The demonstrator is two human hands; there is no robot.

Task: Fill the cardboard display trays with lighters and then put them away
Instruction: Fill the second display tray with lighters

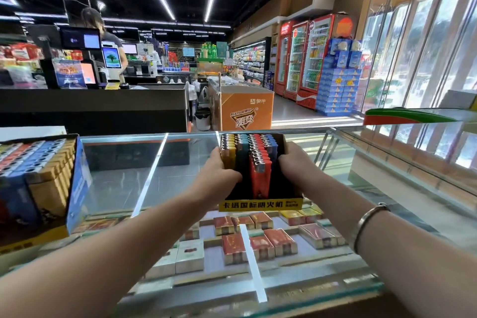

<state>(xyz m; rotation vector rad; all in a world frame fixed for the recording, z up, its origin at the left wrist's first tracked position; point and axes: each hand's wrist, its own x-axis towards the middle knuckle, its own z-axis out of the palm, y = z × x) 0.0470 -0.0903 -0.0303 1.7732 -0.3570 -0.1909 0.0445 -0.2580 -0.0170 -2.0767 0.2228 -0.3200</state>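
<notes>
A black cardboard display tray (260, 204) with a yellow front strip stands on the glass counter (134, 178), packed with rows of yellow, teal, red and blue lighters (258, 162). My left hand (219, 175) grips the tray's left side, fingers curled round it. My right hand (294, 162) grips its right side the same way; a bracelet sits on that wrist. A second, blue tray (77, 183) full of lighters stands at the counter's left end.
Cigarette packs (260, 242) lie in the showcase under the glass. A checkout counter (93, 108) with screens and a person behind it lies ahead. An orange box (245, 111) and drink fridges (307, 59) stand in the aisle. Windows run along the right.
</notes>
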